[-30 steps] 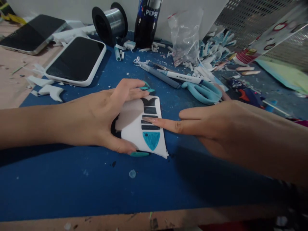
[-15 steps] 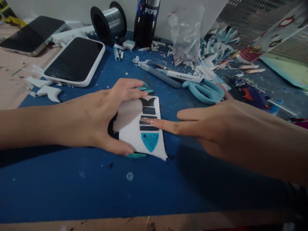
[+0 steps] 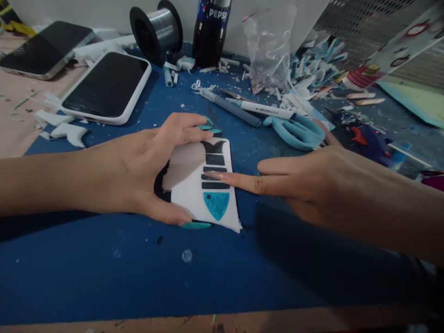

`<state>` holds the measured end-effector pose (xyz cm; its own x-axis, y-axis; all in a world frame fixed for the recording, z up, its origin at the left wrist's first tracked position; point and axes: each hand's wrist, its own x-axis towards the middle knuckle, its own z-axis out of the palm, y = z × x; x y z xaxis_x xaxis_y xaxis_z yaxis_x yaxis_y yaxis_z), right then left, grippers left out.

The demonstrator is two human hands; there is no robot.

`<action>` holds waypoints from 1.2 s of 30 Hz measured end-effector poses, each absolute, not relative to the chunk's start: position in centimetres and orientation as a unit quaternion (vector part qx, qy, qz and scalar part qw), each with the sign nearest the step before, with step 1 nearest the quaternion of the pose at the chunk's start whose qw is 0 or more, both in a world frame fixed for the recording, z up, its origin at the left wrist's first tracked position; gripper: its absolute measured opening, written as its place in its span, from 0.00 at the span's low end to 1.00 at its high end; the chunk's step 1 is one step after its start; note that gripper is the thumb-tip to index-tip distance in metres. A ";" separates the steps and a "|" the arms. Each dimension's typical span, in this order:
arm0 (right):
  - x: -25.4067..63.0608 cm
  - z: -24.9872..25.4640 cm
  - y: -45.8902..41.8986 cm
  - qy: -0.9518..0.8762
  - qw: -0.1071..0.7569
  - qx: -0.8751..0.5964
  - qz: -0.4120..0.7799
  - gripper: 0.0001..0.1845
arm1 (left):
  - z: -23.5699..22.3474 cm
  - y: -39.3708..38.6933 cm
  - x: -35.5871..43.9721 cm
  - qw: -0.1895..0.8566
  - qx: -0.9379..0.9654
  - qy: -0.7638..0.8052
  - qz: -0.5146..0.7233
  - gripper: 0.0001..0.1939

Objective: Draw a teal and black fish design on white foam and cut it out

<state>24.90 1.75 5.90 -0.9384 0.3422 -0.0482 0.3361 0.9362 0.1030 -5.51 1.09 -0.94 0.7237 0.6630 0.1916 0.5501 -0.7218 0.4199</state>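
Flat on the blue mat (image 3: pixel 138 277) lies a white flat piece (image 3: pixel 189 199) with black edging. Painted along its right side are a teal fish head (image 3: pixel 217 204), several black bars (image 3: pixel 215 185) and a black tail shape. My left hand (image 3: pixel 138 169), with teal nails, grips the piece from the left, thumb on the near edge and fingers at the far edge; its palm hides part of the piece. From the right, my right hand (image 3: pixel 312 187) stretches its index finger onto the black bars. Its other fingers are folded back, and no tool shows in it.
Behind my hands lie a grey pen (image 3: pixel 231 108), a white marker (image 3: pixel 263 109) and blue-handled scissors (image 3: pixel 296 132). A white-cased phone (image 3: pixel 107 88), wire spool (image 3: pixel 156 32), Pepsi bottle (image 3: pixel 211 34), plastic bag (image 3: pixel 268 51) and foam scraps (image 3: pixel 312 67) line the back.
The view shifts slightly, so things at the right appear a little further right. My left hand keeps its hold, and my right index finger stays on the black bars.
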 end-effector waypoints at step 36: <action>28.9 4.9 2.4 0.986 -0.021 0.167 -0.005 0.30 | -0.2 0.8 -5.6 0.178 0.911 0.355 0.111 0.57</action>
<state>28.94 2.44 4.92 -0.9432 0.3300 0.0393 0.3295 0.9440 -0.0165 -5.56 0.79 -0.20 0.7232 0.6864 0.0764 0.6072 -0.6846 0.4032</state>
